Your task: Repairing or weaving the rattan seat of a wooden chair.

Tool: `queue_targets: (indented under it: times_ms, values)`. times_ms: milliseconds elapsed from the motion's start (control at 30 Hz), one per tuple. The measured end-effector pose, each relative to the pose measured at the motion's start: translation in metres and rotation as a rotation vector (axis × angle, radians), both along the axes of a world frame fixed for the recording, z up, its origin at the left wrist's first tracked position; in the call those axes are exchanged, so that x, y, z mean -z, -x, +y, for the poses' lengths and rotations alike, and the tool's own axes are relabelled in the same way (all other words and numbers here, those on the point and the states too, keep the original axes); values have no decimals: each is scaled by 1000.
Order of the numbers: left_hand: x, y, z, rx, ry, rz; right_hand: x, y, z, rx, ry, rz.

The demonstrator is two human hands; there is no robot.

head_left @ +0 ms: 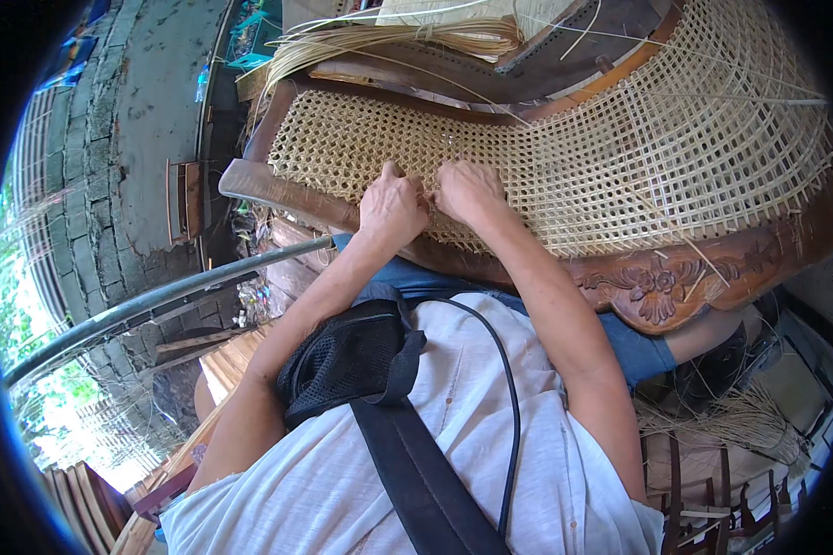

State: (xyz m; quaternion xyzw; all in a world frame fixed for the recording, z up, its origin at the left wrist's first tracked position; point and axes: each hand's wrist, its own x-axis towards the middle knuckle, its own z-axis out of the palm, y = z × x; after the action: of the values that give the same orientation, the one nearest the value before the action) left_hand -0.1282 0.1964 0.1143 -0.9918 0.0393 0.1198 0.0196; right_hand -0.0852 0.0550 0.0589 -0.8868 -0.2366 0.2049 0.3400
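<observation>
A carved wooden chair frame (652, 289) lies across my lap, filled with woven cane webbing (620, 157). At the left, the mesh is a tight pattern with small holes; farther right it is an open square grid. My left hand (395, 205) is closed, its fingers bent down against the webbing near the front rail. Close beside it, my right hand (469, 191) is closed too, fingertips pressed to the same patch. Whatever thin piece they may pinch is hidden by the fingers. Loose cane ends (708, 264) stick out over the carved rail.
A bundle of long cane strands (416, 39) rests beyond the frame's far edge. From the left, a metal pipe (167, 291) reaches toward the frame. Wooden pieces (236, 361) lie at lower left, and more loose strands (740, 416) heap at lower right.
</observation>
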Motion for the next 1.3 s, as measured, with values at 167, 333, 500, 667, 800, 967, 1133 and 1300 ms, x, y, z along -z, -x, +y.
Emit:
queue_targets:
  times_ms: [167, 333, 500, 667, 800, 967, 1133, 1300]
  values:
    - [-5, -6, -14, -114, -109, 205, 8, -22, -21, -52, 141, 199]
    - [-2, -6, -11, 119, -53, -32, 7, -36, -55, 213, 197, 111]
    - [11, -30, -8, -204, 637, 155, -25, -43, -77, 200, 42, 282]
    - [-7, -35, -11, -279, 412, 183, 3, -30, -48, 193, -4, 328]
    - [3, -36, 3, -165, 217, 182, 6, -22, -21, -61, 61, 286]
    - [6, -43, 9, -282, 209, 246, 10, -19, -1, -51, 76, 120]
    - [3, -48, 6, -320, 189, 316, -2, -15, 5, -83, 50, 21]
    - [11, -46, 8, -220, 1, 362, -4, -25, -2, -85, 40, 129]
